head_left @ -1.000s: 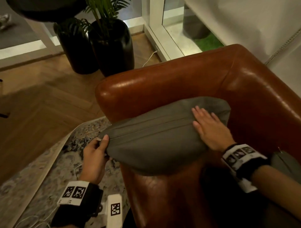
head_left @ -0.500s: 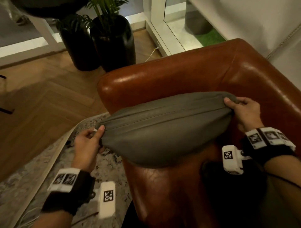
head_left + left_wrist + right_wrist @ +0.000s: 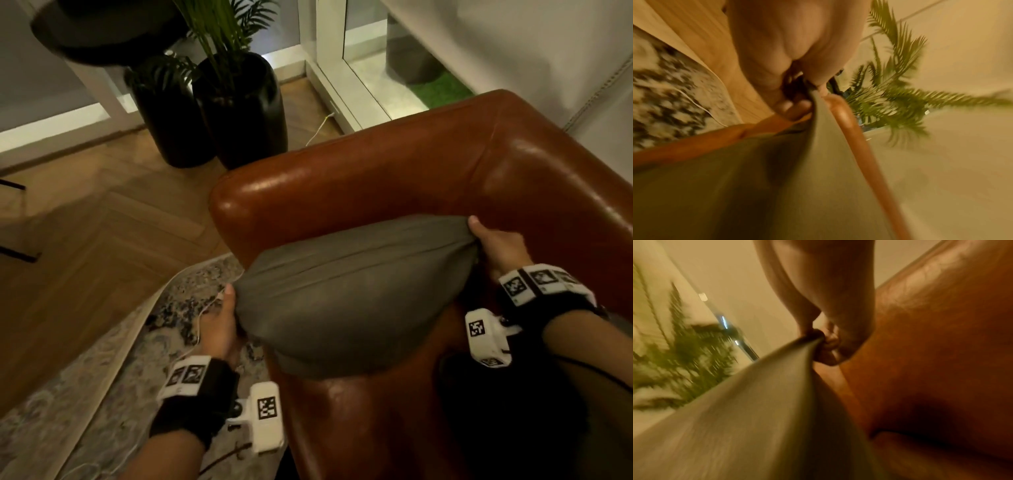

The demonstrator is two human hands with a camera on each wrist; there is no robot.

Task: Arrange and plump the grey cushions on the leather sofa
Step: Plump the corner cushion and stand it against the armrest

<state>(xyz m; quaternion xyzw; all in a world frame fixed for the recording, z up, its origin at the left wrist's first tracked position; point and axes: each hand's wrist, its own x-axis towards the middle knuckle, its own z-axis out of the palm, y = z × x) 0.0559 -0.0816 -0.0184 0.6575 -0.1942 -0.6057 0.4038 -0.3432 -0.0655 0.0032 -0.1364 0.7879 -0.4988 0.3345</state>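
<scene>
Herringbone wooden floor (image 3: 85, 219), warm brown, runs under a pale patterned rug with dark speckles (image 3: 113, 346); a thin white cable (image 3: 200, 318) lies across that rug. Two tall glossy black planters (image 3: 239, 113) with green palm fronds stand side by side on the boards beyond the sofa arm. White window frames (image 3: 329, 61) sit behind them; a strip of green turf (image 3: 442, 90) shows through the glass.

Item: glossy reddish-brown leather sofa (image 3: 394, 171), rounded arm and back meeting at a corner.

Item: plump grey fabric cushion with a seam along its top edge (image 3: 349, 291), lying in that corner, its bulk against the inside of the arm and over the seat.

My left hand (image 3: 221, 325) pinches the cushion's near-left corner, thumb on top; the left wrist view shows the fingertips (image 3: 793, 107) curled under the gathered cloth, with the sofa edge just beside. My right hand (image 3: 496, 250) grips the far-right corner, thumb over the fabric, close to the sofa back; the right wrist view is blurred, yet the fingers (image 3: 828, 340) seem folded round a bunched point of cloth. The cushion stretches taut between my two hands.

Both wrists carry black bands with white marker tags and a white camera block (image 3: 265, 416).
</scene>
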